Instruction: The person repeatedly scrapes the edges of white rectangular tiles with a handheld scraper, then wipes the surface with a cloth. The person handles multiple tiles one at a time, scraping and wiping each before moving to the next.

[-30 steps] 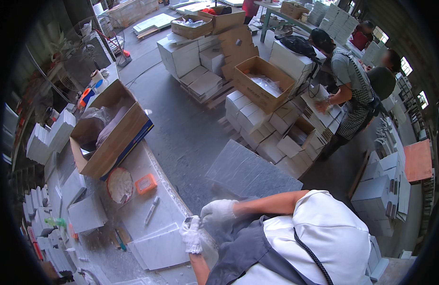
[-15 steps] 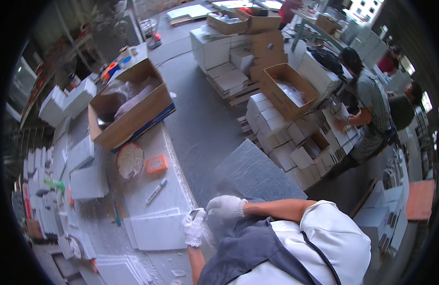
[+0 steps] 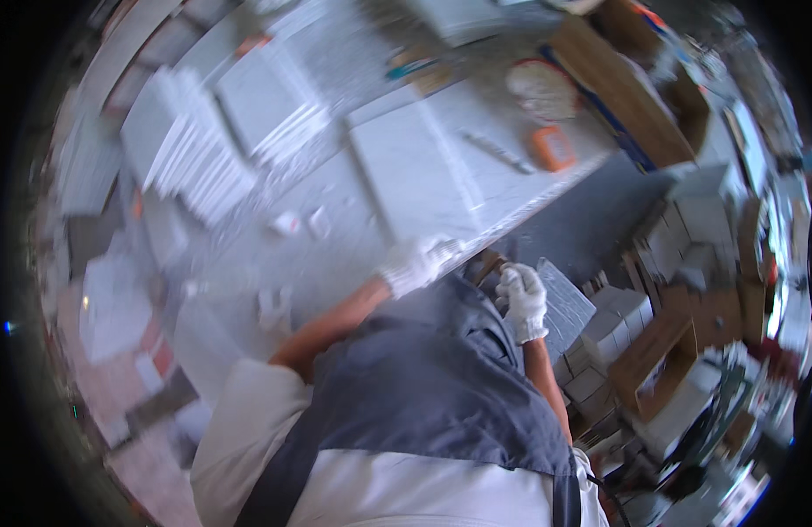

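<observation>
My left hand (image 3: 422,265), in a white knit glove, is at the edge of the worktable (image 3: 327,189), by the near corner of flat white tiles (image 3: 410,171). Motion smears its fingers, so I cannot tell whether it holds anything. To its right, just past the table edge, my gloved right hand (image 3: 523,299) is closed with the fingers curled in. Beside those fingers a small brown piece (image 3: 488,265) shows, but its kind and whether I grip it are unclear. On the table beyond the tiles lie a marker pen (image 3: 498,151) and an orange box (image 3: 554,149).
Stacked white tiles (image 3: 270,105) stand at the table's far left. A round tub of whitish material (image 3: 542,90) sits near an open cardboard box (image 3: 630,97). Right of the table are a grey slab (image 3: 564,303), white cartons (image 3: 617,316) and another open box (image 3: 656,364).
The view has swung left, so the table now fills the upper middle. My hands, formerly close together at the tile corner, are apart, the right one beyond the table edge.
</observation>
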`<action>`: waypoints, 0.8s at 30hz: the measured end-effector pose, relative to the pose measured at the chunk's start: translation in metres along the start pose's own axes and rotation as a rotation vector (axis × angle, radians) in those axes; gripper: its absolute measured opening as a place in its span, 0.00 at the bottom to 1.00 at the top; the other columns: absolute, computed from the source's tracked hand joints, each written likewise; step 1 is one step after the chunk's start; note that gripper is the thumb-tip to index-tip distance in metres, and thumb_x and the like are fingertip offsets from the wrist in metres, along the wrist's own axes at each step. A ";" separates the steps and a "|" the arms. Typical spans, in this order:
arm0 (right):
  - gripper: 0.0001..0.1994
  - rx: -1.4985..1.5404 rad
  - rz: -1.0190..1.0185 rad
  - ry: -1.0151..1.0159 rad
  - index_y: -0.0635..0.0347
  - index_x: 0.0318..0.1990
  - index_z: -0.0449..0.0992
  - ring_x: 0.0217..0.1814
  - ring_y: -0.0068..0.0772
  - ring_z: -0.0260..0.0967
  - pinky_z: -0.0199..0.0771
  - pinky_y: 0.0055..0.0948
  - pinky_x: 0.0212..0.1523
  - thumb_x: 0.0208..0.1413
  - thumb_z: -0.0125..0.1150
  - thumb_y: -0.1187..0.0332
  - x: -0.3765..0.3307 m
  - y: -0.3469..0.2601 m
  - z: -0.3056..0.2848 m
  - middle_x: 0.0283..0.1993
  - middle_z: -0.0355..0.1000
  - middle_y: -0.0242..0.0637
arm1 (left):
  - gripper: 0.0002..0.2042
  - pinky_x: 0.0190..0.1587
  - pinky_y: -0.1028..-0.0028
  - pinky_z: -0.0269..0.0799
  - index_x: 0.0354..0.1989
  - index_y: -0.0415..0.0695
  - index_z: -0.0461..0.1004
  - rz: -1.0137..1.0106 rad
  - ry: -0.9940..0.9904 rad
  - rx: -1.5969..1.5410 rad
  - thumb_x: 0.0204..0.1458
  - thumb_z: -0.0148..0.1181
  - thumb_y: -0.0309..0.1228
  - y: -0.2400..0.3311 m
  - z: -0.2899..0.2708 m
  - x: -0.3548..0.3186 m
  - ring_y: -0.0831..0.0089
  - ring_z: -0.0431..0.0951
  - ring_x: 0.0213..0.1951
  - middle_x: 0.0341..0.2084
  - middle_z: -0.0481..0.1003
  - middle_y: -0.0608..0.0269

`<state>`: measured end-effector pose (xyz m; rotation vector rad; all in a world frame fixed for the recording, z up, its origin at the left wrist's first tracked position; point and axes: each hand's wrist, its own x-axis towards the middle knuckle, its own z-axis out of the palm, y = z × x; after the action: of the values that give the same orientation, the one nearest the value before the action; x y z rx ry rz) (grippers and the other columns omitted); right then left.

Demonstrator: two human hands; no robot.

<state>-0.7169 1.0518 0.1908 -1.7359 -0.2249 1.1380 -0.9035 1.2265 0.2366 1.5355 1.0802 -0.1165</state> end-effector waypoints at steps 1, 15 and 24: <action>0.13 -0.003 0.007 -0.044 0.62 0.51 0.78 0.30 0.19 0.72 0.74 0.21 0.29 0.65 0.60 0.63 0.005 0.001 0.006 0.36 0.76 0.31 | 0.21 0.31 0.72 0.74 0.53 0.47 0.78 -0.010 0.009 0.062 0.64 0.55 0.51 -0.008 -0.003 -0.001 0.76 0.77 0.25 0.25 0.79 0.65; 0.16 -0.185 -0.045 -0.406 0.64 0.52 0.78 0.31 0.17 0.72 0.77 0.21 0.32 0.65 0.62 0.61 0.063 -0.022 0.089 0.34 0.75 0.30 | 0.24 0.49 0.58 0.74 0.57 0.56 0.74 0.061 1.123 0.713 0.51 0.69 0.44 -0.140 -0.073 -0.014 0.57 0.78 0.46 0.43 0.77 0.59; 0.16 -0.207 -0.049 -0.361 0.62 0.53 0.78 0.32 0.17 0.72 0.77 0.20 0.32 0.65 0.62 0.60 0.069 -0.010 0.088 0.35 0.74 0.27 | 0.19 0.44 0.61 0.76 0.53 0.56 0.76 -0.228 1.012 0.889 0.53 0.66 0.44 -0.152 -0.090 -0.001 0.61 0.80 0.41 0.38 0.77 0.62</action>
<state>-0.7441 1.1541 0.1546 -1.6796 -0.6216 1.4285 -1.0491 1.2812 0.1531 2.3415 2.2008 0.0539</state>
